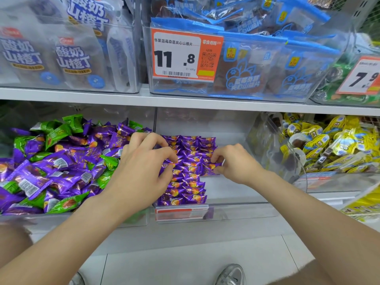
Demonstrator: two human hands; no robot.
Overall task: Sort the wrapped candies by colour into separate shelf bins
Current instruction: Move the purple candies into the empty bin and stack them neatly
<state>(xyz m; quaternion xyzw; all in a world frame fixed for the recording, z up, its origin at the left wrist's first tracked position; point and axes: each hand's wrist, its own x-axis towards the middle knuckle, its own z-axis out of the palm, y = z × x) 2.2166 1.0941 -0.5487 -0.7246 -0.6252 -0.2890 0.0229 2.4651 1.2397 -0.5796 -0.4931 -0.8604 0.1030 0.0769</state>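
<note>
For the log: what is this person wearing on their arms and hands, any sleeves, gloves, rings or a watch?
Nothing shows. The left hand and right hand are ungloved and have no rings. Both forearms are bare, with no sleeve, watch or bracelet in view.

The left hand [141,161] hides the left side of the purple candies [191,182] and the lower bin divider [155,122]. Far-right price tag [364,77] is cut by the picture's right edge, the mixed pile [51,161] by the left. Front label [178,211] on the middle bin is blurred and unreadable.
</note>
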